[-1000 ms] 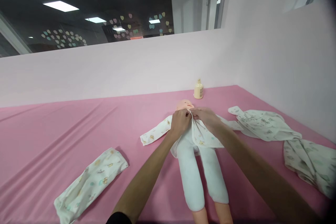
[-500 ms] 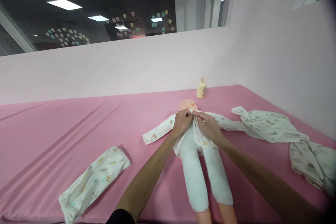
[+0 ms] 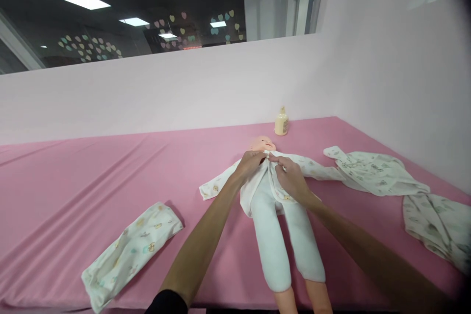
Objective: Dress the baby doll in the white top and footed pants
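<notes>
A baby doll (image 3: 263, 143) lies on its back on the pink table cover (image 3: 110, 176), head away from me, in pale blue trousers (image 3: 279, 235) and a white printed jacket (image 3: 221, 184). My left hand (image 3: 249, 163) pinches the jacket's left front edge at the doll's chest. My right hand (image 3: 290, 179) pinches the right front edge beside it. The fingertips of both hands meet just below the doll's chin. The doll's chest is hidden under my hands.
A folded printed cloth (image 3: 130, 250) lies at the near left. Two crumpled printed garments (image 3: 371, 171) (image 3: 437, 225) lie at the right near the pink wall. A small cream bottle (image 3: 281, 122) stands behind the doll's head.
Both hands have stayed at the jacket's collar with only small finger shifts. The view has tilted slightly, so the doll sits a little higher.
</notes>
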`<state>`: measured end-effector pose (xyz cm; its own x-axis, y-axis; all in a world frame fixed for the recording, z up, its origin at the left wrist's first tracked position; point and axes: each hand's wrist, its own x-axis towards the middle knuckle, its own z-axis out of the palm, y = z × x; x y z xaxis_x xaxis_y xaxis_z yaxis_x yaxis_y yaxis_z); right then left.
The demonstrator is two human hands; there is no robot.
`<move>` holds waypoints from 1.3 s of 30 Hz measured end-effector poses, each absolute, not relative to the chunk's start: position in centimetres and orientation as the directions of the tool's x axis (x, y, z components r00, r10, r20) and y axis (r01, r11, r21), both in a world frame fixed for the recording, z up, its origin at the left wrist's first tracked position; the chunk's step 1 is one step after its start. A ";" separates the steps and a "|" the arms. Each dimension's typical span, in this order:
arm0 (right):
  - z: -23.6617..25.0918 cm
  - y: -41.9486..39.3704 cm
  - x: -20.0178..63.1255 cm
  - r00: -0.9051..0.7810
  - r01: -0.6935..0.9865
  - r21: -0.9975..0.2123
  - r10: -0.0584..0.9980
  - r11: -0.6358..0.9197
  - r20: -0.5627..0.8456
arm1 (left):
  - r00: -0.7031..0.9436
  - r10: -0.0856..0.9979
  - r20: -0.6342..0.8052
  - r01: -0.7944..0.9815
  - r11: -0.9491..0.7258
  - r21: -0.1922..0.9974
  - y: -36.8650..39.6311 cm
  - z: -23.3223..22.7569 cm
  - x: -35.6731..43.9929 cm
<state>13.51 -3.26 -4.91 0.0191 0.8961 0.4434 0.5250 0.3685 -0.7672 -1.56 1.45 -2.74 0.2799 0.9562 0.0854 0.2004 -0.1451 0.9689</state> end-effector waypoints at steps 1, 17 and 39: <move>-5.1 -3.2 13.5 0.015 0.531 -0.758 0.890 0.378 0.455 | 0.281 0.956 0.087 0.198 -0.146 0.969 1.4 -2.7 -1.6; -6.8 -2.6 13.3 -0.076 0.703 -0.495 0.746 0.511 0.662 | 0.242 0.933 0.268 0.253 -0.327 0.910 1.8 -3.9 -0.5; -7.2 -2.8 13.4 -0.106 0.668 -0.540 0.783 0.512 0.613 | 0.353 0.930 0.100 0.177 -0.171 0.969 0.3 -3.1 -2.2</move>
<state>13.35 -2.76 -7.21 -0.1058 0.7833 0.6125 0.6679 0.5123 -0.5398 -2.22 0.35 -3.08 0.3532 0.9302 0.0996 0.1765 -0.1708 0.9694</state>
